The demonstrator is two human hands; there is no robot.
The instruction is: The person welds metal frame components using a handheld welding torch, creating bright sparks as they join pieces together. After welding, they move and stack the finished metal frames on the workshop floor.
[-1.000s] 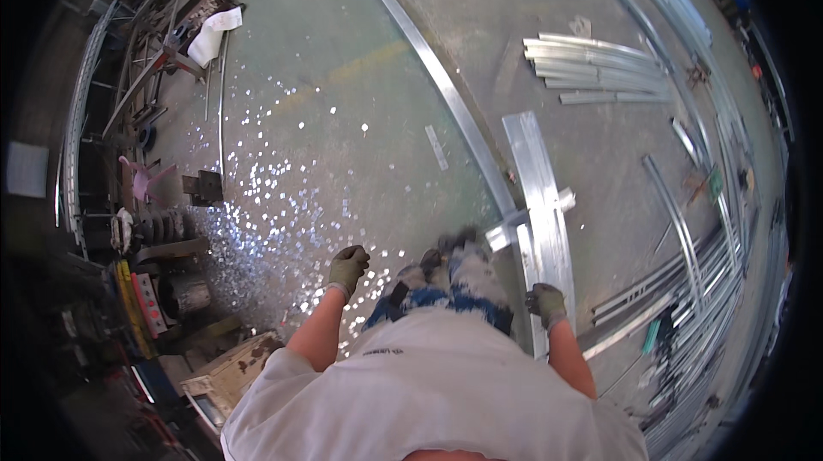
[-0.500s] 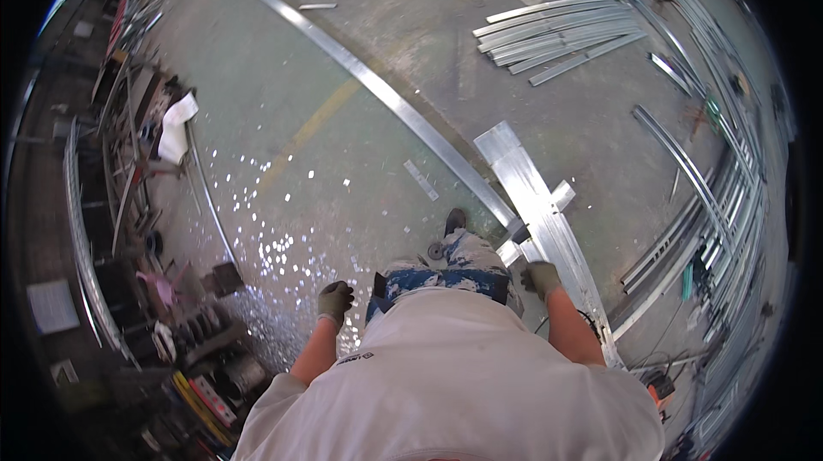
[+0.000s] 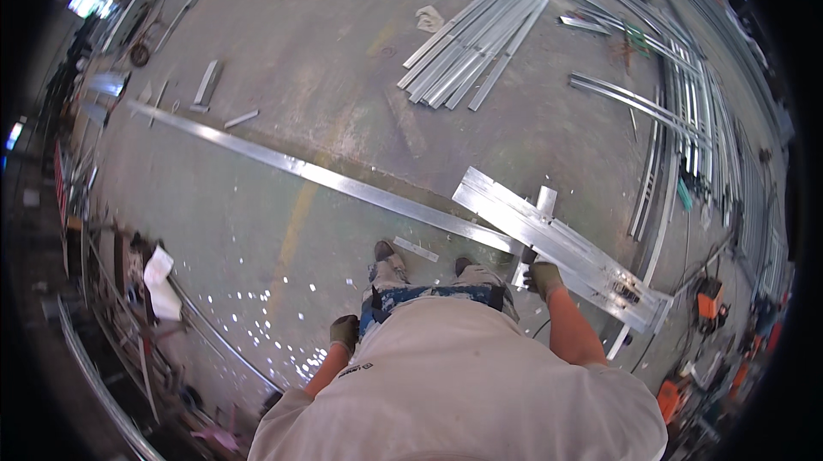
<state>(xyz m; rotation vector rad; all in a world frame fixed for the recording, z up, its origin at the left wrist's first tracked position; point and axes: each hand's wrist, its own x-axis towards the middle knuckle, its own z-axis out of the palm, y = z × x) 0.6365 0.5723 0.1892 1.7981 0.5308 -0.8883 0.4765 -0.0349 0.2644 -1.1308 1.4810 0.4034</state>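
My left hand (image 3: 345, 330), in a dark grey-green glove, hangs beside my left hip with its fingers curled in and nothing showing in them. On the other side, my gloved right hand (image 3: 541, 277) is loosely closed over the near edge of a raised metal work surface (image 3: 557, 242); no held thing shows. Just past its fingers is a dark block (image 3: 529, 254), and I cannot tell whether the hand touches it. A long shiny metal channel (image 3: 317, 174) runs from that block toward the far left.
Several metal profiles (image 3: 476, 45) lie stacked on the floor ahead. More long profiles (image 3: 711, 135) fill the right side, with an orange machine (image 3: 710, 300) nearer me. Small shiny offcuts (image 3: 300, 358) litter the floor at left, near a white sheet (image 3: 161, 285).
My body and view have turned to the right, so the floor and the profiles have swung leftward. My feet have stepped; both hands stay low at my sides, still curled.
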